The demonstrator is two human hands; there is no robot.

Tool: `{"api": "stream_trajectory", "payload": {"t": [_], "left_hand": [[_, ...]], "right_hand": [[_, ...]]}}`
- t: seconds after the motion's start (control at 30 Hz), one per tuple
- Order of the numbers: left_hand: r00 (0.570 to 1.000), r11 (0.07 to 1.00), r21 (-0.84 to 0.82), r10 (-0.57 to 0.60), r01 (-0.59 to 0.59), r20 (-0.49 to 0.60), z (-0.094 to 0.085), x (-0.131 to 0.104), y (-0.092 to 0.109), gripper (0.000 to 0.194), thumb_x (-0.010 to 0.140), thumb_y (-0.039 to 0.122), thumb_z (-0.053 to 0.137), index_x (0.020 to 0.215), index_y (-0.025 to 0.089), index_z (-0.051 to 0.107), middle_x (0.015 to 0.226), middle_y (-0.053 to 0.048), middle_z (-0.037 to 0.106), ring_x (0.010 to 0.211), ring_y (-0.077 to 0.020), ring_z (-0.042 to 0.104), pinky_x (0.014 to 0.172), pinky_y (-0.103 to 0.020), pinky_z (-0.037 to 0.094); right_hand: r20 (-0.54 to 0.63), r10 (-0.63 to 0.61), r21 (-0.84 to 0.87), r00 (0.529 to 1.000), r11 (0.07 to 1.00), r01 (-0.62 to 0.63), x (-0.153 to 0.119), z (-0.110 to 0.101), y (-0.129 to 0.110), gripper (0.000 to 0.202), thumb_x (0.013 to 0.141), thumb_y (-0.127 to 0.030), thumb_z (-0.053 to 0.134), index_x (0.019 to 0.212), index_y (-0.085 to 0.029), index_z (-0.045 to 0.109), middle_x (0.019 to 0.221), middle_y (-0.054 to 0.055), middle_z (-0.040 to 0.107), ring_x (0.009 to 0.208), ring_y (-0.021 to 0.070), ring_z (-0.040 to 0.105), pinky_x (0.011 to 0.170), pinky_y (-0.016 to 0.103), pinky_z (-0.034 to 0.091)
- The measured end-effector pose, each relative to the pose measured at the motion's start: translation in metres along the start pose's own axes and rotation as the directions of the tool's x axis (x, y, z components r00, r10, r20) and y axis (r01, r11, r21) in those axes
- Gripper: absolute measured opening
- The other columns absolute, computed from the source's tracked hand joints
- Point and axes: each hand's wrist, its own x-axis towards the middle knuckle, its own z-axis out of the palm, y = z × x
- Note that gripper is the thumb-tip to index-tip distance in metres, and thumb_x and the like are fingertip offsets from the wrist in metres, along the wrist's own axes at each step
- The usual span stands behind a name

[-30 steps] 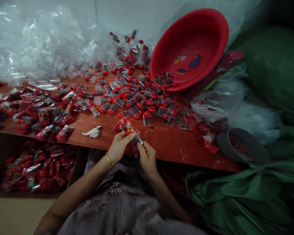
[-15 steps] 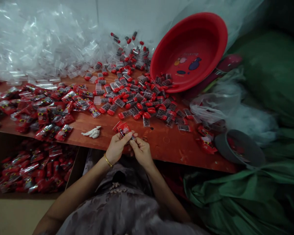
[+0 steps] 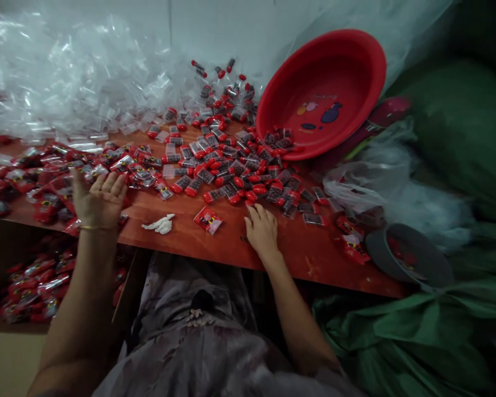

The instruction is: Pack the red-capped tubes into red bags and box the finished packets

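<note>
My left hand (image 3: 100,203) is open, its fingers spread, above the heap of filled red packets (image 3: 45,207) on the left of the table. Nothing shows in it, and a yellow bangle circles the wrist. My right hand (image 3: 262,227) reaches forward with fingers stretched out and slightly bent. Its fingertips are at the front edge of a pile of small clear cases with red caps and dark contents (image 3: 231,160); whether they touch one is unclear. Between the hands, a flat red printed packet (image 3: 208,220) lies on the table. Left of it is a crumpled white piece (image 3: 160,223).
Clear empty plastic cases (image 3: 78,77) are heaped at the back left. A red basin (image 3: 334,71) leans tilted behind the pile. At right are a clear plastic bag (image 3: 364,184), a grey bowl (image 3: 409,256) and green cloth (image 3: 421,325). Below left, a box (image 3: 130,286) holds red packets.
Both hands were together at the table's front holding a red packet. They have parted: left over the packet heap, right towards the capped cases. A red packet now lies on the table.
</note>
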Motion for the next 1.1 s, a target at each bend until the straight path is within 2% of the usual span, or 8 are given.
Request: {"api": "stream_trajectory", "payload": {"t": [0.07,0.13,0.17,0.27,0.37,0.53,0.7,1.1], "left_hand": [[0.99,0.967,0.217,0.14,-0.136,-0.002,0.017,-0.023,-0.019,0.042,0.08,0.056,0.05,0.099,0.021,0.063,0.114,-0.002,0.066,0.113,-0.0231,0.055,0.099,-0.039,0.04],[0.938,0.805,0.488,0.243,-0.338,0.249,0.042,-0.053,-0.049,0.04,0.074,0.05,0.061,0.098,0.018,0.066,0.114,-0.009,0.066,0.115,-0.0278,0.054,0.102,-0.042,0.037],[0.89,0.672,0.599,0.223,-0.436,0.397,0.054,-0.066,-0.064,0.038,0.075,0.047,0.062,0.099,0.018,0.067,0.119,-0.011,0.063,0.122,-0.0296,0.049,0.106,-0.044,0.031],[0.816,0.301,0.761,0.141,-0.574,0.56,0.076,-0.087,-0.099,0.041,0.075,0.042,0.063,0.108,0.018,0.066,0.138,-0.016,0.048,0.134,-0.0358,0.032,0.11,-0.052,0.018],[0.82,0.141,0.811,0.005,-0.567,0.572,0.08,-0.082,-0.113,0.043,0.076,0.043,0.062,0.112,0.019,0.065,0.137,-0.016,0.048,0.133,-0.0395,0.031,0.107,-0.057,0.018],[0.83,0.047,0.833,-0.075,-0.551,0.553,0.076,-0.071,-0.116,0.039,0.08,0.042,0.057,0.115,0.026,0.063,0.133,-0.009,0.054,0.132,-0.0362,0.035,0.105,-0.058,0.022],[0.828,0.001,0.829,-0.06,-0.559,0.558,0.073,-0.077,-0.121,0.038,0.089,0.038,0.043,0.121,0.024,0.058,0.135,-0.007,0.052,0.133,-0.0309,0.036,0.107,-0.055,0.024],[0.821,0.078,0.818,0.004,-0.569,0.571,0.071,-0.074,-0.128,0.045,0.087,0.032,0.047,0.129,0.016,0.05,0.132,-0.012,0.055,0.132,-0.033,0.037,0.108,-0.055,0.021]], "right_hand": [[-0.029,-0.006,-0.007,1.0,1.0,0.006,-0.018,0.0,-0.001,0.033,0.087,-0.023,0.048,0.118,-0.018,0.059,0.122,0.01,0.059,0.101,0.0253,0.051,0.09,0.04,0.035],[-0.08,0.002,0.004,0.997,1.0,-0.001,-0.037,-0.004,-0.005,0.029,0.087,-0.026,0.048,0.111,-0.019,0.062,0.119,0.01,0.061,0.101,0.0252,0.052,0.092,0.042,0.034],[-0.108,0.004,0.019,0.994,1.0,-0.002,-0.046,-0.008,-0.007,0.026,0.087,-0.028,0.049,0.107,-0.019,0.064,0.116,0.009,0.063,0.101,0.0252,0.052,0.093,0.042,0.034],[-0.178,-0.004,0.095,0.984,0.995,0.022,-0.062,-0.018,-0.013,0.022,0.088,-0.029,0.049,0.096,-0.018,0.066,0.108,0.009,0.066,0.101,0.0243,0.053,0.093,0.039,0.035],[-0.199,-0.017,0.2,0.98,0.978,0.058,-0.059,-0.026,-0.02,0.021,0.089,-0.028,0.048,0.094,-0.018,0.066,0.101,0.009,0.069,0.097,0.0217,0.056,0.089,0.035,0.039],[0.014,0.005,0.287,1.0,0.958,-0.009,-0.02,-0.015,-0.049,0.036,0.087,-0.043,0.052,0.105,-0.015,0.063,0.098,0.011,0.069,0.091,0.0218,0.061,0.081,0.031,0.044],[0.315,0.058,0.237,0.947,0.962,-0.138,0.016,0.005,-0.071,0.03,0.082,-0.046,0.058,0.095,-0.02,0.067,0.092,0.006,0.07,0.085,0.0205,0.064,0.069,0.028,0.043],[0.298,0.12,0.295,0.947,0.932,-0.211,0.021,0.007,-0.062,0.017,0.085,-0.03,0.053,0.093,-0.02,0.065,0.078,0.003,0.071,0.069,0.0176,0.062,0.059,0.024,0.036]]}}
